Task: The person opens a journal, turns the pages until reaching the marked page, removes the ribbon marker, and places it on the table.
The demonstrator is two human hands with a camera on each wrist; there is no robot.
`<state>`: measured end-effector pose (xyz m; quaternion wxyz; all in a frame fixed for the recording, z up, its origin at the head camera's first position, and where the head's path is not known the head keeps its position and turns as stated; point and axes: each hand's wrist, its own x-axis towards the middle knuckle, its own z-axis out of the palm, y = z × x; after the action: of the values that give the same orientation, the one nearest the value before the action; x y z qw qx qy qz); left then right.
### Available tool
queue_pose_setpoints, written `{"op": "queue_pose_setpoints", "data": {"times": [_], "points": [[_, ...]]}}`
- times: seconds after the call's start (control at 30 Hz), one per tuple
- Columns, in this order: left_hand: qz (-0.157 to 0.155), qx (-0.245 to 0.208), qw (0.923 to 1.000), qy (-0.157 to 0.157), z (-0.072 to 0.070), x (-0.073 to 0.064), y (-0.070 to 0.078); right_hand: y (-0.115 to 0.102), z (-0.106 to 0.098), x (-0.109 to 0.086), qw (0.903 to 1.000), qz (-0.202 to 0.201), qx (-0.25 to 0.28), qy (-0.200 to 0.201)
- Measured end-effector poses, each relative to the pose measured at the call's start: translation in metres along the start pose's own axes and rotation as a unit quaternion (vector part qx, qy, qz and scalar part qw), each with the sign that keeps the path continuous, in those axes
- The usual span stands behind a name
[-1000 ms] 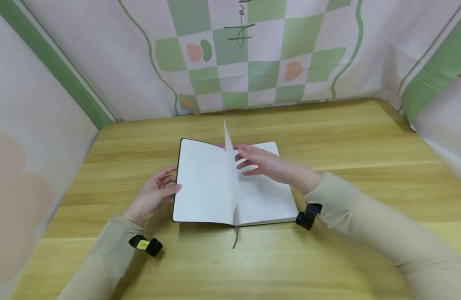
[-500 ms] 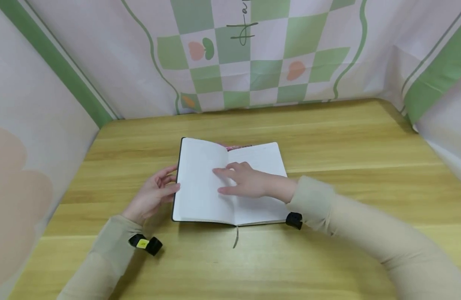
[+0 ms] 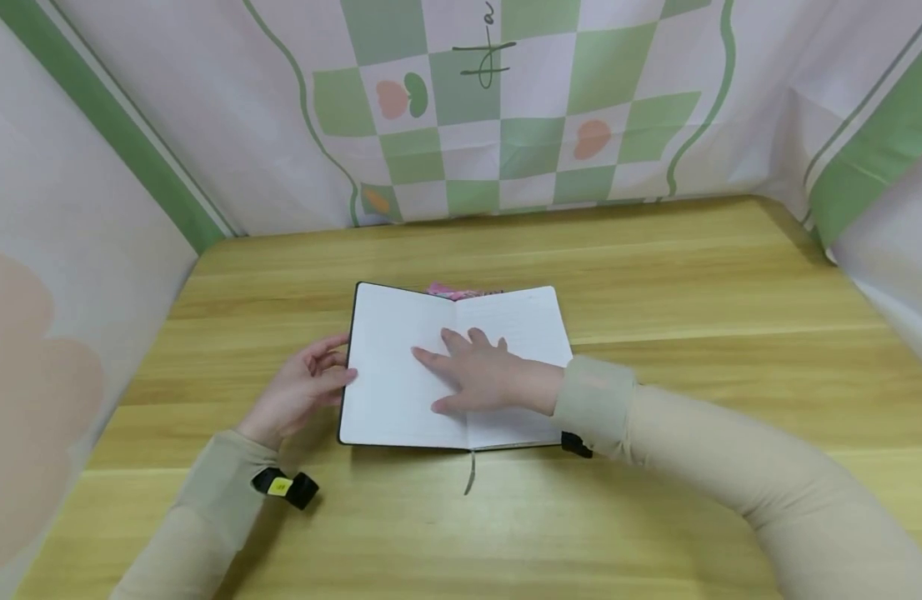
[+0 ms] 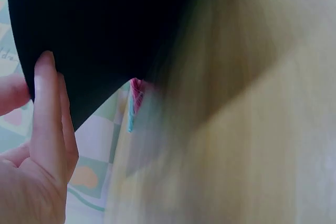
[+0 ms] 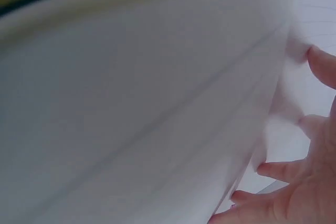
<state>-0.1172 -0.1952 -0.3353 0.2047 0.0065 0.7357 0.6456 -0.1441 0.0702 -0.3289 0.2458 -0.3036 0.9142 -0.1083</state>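
A notebook (image 3: 393, 367) with white pages and a dark cover lies open on the table, its left half raised a little. My left hand (image 3: 292, 392) pinches the left edge, thumb on the page side and fingers behind. In the left wrist view, those fingers (image 4: 48, 108) lie against the black cover (image 4: 100, 30). My right hand (image 3: 483, 375) is spread over the middle of the notebook, its fingertips on the left page near the fold. The right wrist view shows its fingers (image 5: 283, 170) touching the white paper (image 5: 157, 87); the palm's underside is hidden.
A thin ribbon marker (image 3: 470, 473) hangs from the notebook's lower edge onto the wooden table (image 3: 656, 517). Something pink and patterned (image 3: 461, 292) shows just behind the notebook, mostly hidden. A green-and-white checked cloth (image 3: 532, 137) hangs at the table's far edge.
The upright page has come down onto the left side. My right hand has moved left and toward me, with its fingers spread. The notebook's left edge has shifted slightly left with my left hand.
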Motion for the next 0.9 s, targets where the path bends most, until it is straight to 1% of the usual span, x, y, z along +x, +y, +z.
{"op": "queue_pose_setpoints", "data": {"times": [0.1,0.17,0.27,0.33,0.43,0.53,0.7,0.8,0.9], "points": [[-0.006,0.017,0.9998,0.008,0.0,0.0,-0.003,0.001,-0.001,0.0,1.0,-0.003,-0.004,-0.001],[-0.012,0.02,0.9996,0.013,0.001,0.001,-0.003,0.007,-0.004,0.0,0.9999,-0.016,-0.002,0.001],[-0.02,0.019,0.9995,0.017,0.002,0.003,-0.003,0.021,-0.012,-0.004,0.9995,-0.029,0.0,0.01],[-0.025,0.022,0.9992,0.02,0.003,0.004,-0.002,0.034,-0.016,-0.008,0.9992,-0.031,-0.014,0.022],[-0.026,0.027,0.9991,0.021,0.003,0.003,0.0,0.053,-0.019,-0.011,0.9986,-0.015,-0.032,0.04],[-0.025,0.028,0.9991,0.02,0.003,0.003,0.0,0.071,-0.021,-0.01,0.9974,-0.004,-0.042,0.059],[-0.028,0.026,0.999,0.022,0.004,0.003,-0.001,0.093,-0.027,-0.004,0.997,0.017,-0.026,0.071],[-0.027,0.024,0.9991,0.024,0.005,0.003,-0.001,0.102,-0.033,0.0,0.9966,0.036,-0.011,0.074],[-0.026,0.024,0.9991,0.024,0.006,0.003,0.0,0.11,-0.039,0.003,0.9949,0.059,-0.013,0.081]]}}
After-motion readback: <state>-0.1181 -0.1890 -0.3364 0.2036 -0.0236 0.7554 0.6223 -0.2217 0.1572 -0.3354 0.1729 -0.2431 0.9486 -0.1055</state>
